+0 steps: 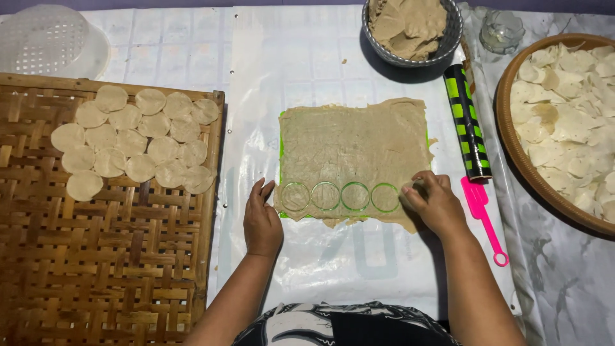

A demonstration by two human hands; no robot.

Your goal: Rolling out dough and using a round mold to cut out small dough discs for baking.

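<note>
Four round cuts in flat dough sheet (352,144), right hand (434,202) pressing cutter, left hand (261,221) open, flat on plastic.

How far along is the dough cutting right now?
Done: cut rounds lie on the woven tray, and four circles mark the dough sheet's near edge. In hand: the right hand presses beside the fourth; the left hand rests at the sheet's corner. Left: the sheet's uncut upper part and the dough in the bowl.
</note>
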